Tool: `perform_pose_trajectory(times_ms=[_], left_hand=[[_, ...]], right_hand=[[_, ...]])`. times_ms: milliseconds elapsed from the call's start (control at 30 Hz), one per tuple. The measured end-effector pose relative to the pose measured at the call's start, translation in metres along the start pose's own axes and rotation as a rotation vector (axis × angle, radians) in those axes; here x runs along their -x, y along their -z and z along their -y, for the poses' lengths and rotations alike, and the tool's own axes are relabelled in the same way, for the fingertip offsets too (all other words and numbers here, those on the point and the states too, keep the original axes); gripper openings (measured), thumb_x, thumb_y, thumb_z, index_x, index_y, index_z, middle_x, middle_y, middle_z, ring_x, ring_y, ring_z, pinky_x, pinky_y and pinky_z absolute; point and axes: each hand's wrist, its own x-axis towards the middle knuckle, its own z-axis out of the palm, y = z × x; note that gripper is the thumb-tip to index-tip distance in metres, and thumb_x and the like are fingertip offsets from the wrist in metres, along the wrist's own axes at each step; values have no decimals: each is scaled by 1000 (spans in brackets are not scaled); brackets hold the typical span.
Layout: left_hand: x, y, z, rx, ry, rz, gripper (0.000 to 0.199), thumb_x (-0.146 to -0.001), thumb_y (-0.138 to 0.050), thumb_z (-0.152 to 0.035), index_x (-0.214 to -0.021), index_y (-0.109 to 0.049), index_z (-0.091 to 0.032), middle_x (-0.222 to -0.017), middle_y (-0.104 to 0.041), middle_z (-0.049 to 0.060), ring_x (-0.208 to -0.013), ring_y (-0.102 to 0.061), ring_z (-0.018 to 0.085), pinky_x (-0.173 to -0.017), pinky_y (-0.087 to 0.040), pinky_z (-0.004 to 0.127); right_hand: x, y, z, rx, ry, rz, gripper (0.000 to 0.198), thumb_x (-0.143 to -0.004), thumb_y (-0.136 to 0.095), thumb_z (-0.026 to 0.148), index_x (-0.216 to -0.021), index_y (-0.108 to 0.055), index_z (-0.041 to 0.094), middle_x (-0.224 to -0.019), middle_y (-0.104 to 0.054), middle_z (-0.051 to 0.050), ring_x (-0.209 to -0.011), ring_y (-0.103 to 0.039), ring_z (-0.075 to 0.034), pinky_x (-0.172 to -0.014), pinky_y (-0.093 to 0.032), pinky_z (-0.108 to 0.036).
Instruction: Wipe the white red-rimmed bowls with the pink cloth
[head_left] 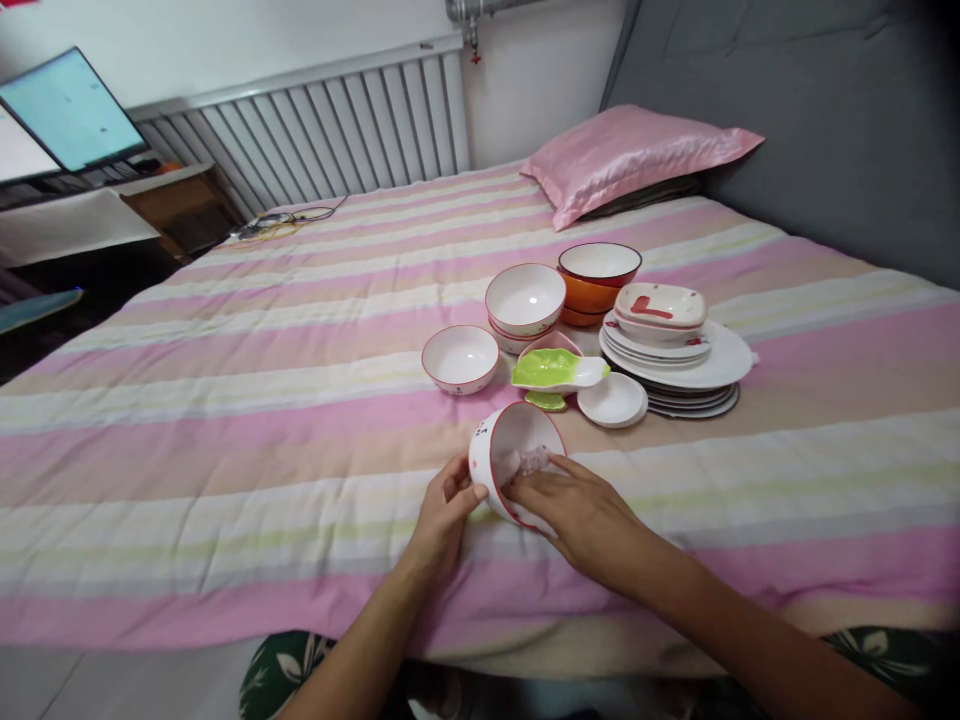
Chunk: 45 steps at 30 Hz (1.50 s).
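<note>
A white bowl [484,455] with a red rim is tilted on its side near the bed's front edge, its opening turned to the right. My left hand [444,510] grips it from the left, thumb at the rim. Inside the bowl, the fingers of my right hand [577,510] press a crumpled whitish cloth or tissue [535,459] with small dark marks against the inner wall. Just beyond stand another red-rimmed bowl [460,358], a green leaf-shaped dish [551,369] and small white saucers [613,400].
Farther back are stacked red-rimmed bowls [525,298], orange bowls [592,295] and a pile of plates [724,355] topped by rectangular dishes [660,305]. A pink pillow [637,155] lies by the grey headboard [810,120]. Cables [289,218] lie at the bed's far left, near a radiator [322,130].
</note>
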Motion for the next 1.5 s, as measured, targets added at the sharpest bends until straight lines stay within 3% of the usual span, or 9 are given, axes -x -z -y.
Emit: perform_pose_trajectory(times_ms=[267, 400, 533, 600, 733, 900, 1133, 1300, 1500], left_hand=[[-1, -2, -1, 0, 2, -13, 49, -68, -68, -25, -116, -61, -15, -124, -60, 11, -119, -49, 32, -103, -32, 43], [-1, -1, 0, -4, 8, -22, 49, -70, -67, -25, -117, -60, -15, -125, -60, 11, -120, -49, 32, -104, -32, 42], [-1, -3, -1, -6, 3, -23, 50, -70, -67, -26, -118, -60, -15, -125, -60, 12, -120, -48, 32, -103, -32, 43], [0, -4, -1, -18, -16, -14, 51, -69, -69, -27, -118, -59, -16, -127, -58, 12, -122, -46, 33, -103, -33, 43], [1, -3, 1, -65, -42, -10, 53, -67, -72, -28, -117, -59, -17, -131, -54, 12, -125, -43, 33, -101, -34, 41], [2, -1, 0, -39, -24, 30, 54, -69, -70, -28, -120, -56, -18, -125, -58, 11, -118, -49, 32, -98, -36, 41], [3, 0, -2, -27, -33, 40, 52, -68, -69, -27, -118, -58, -17, -124, -59, 10, -118, -48, 32, -98, -36, 40], [2, -1, -1, -11, -15, 34, 55, -67, -69, -26, -120, -58, -17, -125, -58, 10, -119, -47, 32, -100, -34, 41], [1, -2, -2, -11, -19, 17, 57, -66, -71, -27, -121, -58, -16, -126, -59, 10, -120, -47, 33, -102, -34, 41]], right_hand=[[1, 0, -9, 50, 37, -18, 36, -83, -47, 7, -113, -56, 25, -123, -61, -3, -117, -52, -19, -111, -21, -44], [1, 1, -12, 11, 59, -9, 39, -83, -46, 6, -116, -54, 24, -117, -63, -3, -111, -55, -18, -109, -24, -42], [0, 1, -9, 11, 19, 3, 29, -90, -43, 18, -118, -52, 20, -102, -67, -7, -93, -61, -21, -84, -44, -35], [0, 1, -5, 12, -26, -7, 27, -93, -42, 27, -117, -52, 20, -97, -68, -8, -87, -62, -22, -74, -45, -32], [0, 1, 8, -123, -122, -36, 30, -93, -41, 38, -114, -51, 20, -88, -68, -6, -78, -63, -20, -67, -43, -28], [1, 0, 14, -253, -83, -5, 36, -92, -44, 34, -125, -45, 20, -105, -65, -8, -89, -62, -21, -76, -44, -29], [1, 1, 5, -171, -19, 47, 34, -88, -51, 25, -122, -49, 20, -112, -63, -8, -101, -59, -22, -86, -45, -34], [-2, 4, -6, -77, 71, 36, 26, -88, -54, 22, -114, -56, 24, -115, -64, -3, -108, -57, -18, -107, -30, -41], [-1, 4, -13, 20, 88, 12, 33, -82, -61, 21, -115, -57, 22, -120, -62, -6, -117, -51, -22, -108, -30, -44]])
